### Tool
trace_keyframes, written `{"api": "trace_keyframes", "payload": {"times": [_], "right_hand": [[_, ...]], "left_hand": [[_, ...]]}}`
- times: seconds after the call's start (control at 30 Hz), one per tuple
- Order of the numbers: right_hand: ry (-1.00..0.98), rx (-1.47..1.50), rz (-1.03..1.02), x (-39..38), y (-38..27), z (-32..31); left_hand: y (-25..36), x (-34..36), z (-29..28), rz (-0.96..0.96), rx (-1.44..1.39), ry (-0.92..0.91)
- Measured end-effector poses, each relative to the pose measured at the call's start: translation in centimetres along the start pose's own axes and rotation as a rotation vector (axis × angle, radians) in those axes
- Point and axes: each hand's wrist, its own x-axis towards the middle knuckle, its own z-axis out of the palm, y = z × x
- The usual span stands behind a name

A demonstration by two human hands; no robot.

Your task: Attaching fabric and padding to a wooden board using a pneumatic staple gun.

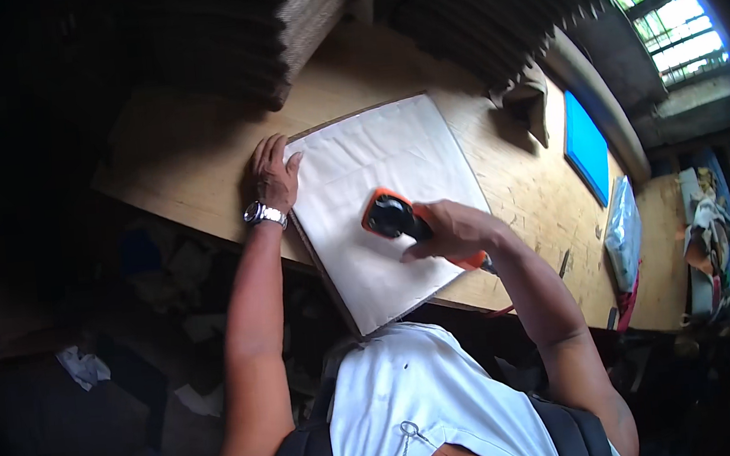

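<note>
A square panel covered in white cloth [384, 148] lies on the wooden table, its brown edge showing along the left and far sides. My left hand [275, 177], with a metal watch at the wrist, rests flat over the panel's left edge, thumb on the cloth. In my right hand [454, 229] is an orange and black staple gun [387, 216], gripped by its handle above the middle of the cloth. Its underside is hidden, so I cannot tell whether it touches the cloth.
Stacks of dark ridged sheets [254, 47] stand at the far side of the wooden table [188, 191]. To the right lie a blue flat board [586, 148], a clear plastic bag [623, 236] and a heap of cloths [713, 237]. A barred window [668, 19] is at the upper right.
</note>
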Motion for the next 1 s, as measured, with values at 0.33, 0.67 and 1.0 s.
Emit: {"api": "trace_keyframes", "payload": {"times": [0.33, 0.67, 1.0], "right_hand": [[0.139, 0.224, 0.386, -10.4, 8.7, 2.3], [0.337, 0.212, 0.146, -12.8, 18.8, 4.7], [0.297, 0.222, 0.105, -14.4, 20.6, 4.4]], "left_hand": [[7.7, -6.7, -5.1, -0.277, 0.468, -0.076], [22.6, -16.5, -2.4, -0.261, 0.58, -0.199], [26.6, -7.7, 10.2, 0.458, 0.256, -0.822]]}}
